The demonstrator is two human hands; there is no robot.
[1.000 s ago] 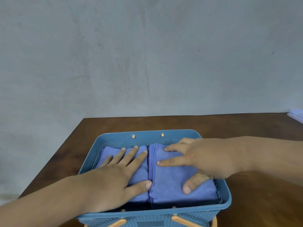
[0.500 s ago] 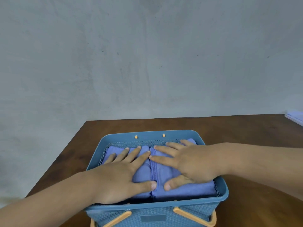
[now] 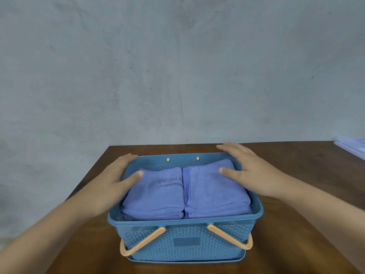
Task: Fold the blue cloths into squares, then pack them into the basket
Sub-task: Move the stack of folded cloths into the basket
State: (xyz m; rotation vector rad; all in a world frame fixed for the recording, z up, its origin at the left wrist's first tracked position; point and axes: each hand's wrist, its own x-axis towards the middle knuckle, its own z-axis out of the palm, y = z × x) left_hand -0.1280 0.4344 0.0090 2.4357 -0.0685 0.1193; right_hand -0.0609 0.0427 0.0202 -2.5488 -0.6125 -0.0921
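Observation:
A blue plastic basket (image 3: 185,224) with an orange handle (image 3: 142,243) folded down at its front stands on the brown table. Inside lie two stacks of folded blue cloths side by side: the left stack (image 3: 158,196), with lettering on top, and the right stack (image 3: 213,192). My left hand (image 3: 116,178) lies over the basket's left rim, fingers straight, thumb touching the left stack. My right hand (image 3: 246,171) lies over the right rim at the far corner, fingers straight, thumb on the right stack.
The brown wooden table (image 3: 296,234) ends at a grey wall behind the basket. Its left edge runs close to the basket. A pale blue flat item (image 3: 351,147) lies at the far right edge of the view.
Both hands have lifted off the tops of the cloth stacks and moved apart to the basket's left and right rims. The cloth tops now show. The view has drawn back a little.

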